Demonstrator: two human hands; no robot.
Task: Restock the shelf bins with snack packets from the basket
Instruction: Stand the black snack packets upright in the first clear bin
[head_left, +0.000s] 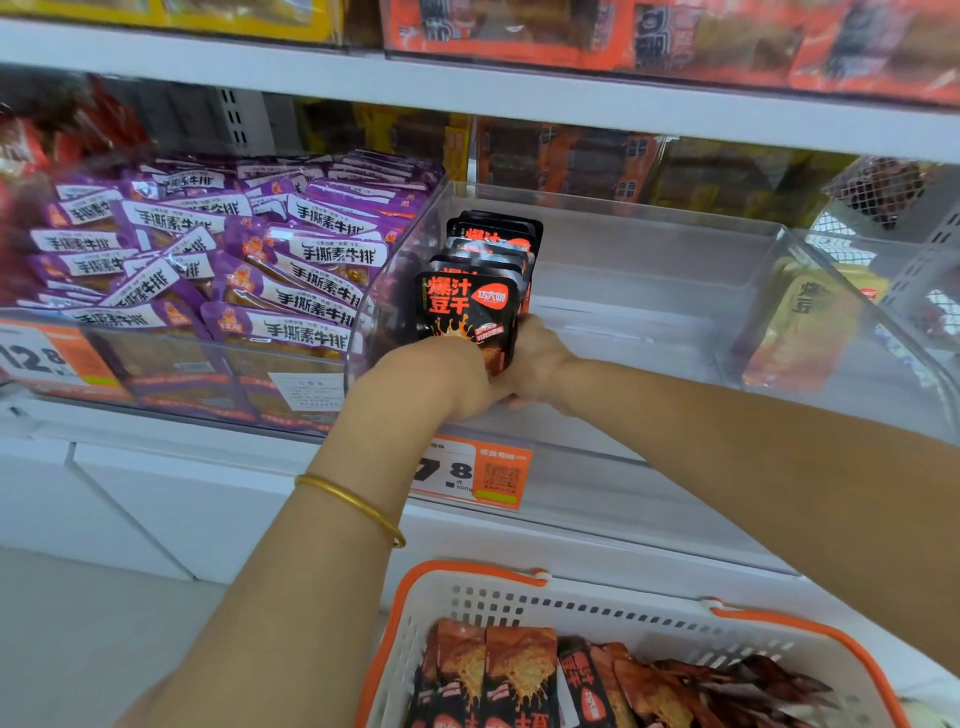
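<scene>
Currently: your left hand (439, 376) and right hand (540, 358) both curl around black packets (467, 304), upright at the left wall of clear bin (649, 244); basket (415, 618) below.

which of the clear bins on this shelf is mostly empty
The middle bin: it holds only a short row of black packets by its left wall. The left bin is heaped with purple packets; the right bin shows yellow packets.
</scene>
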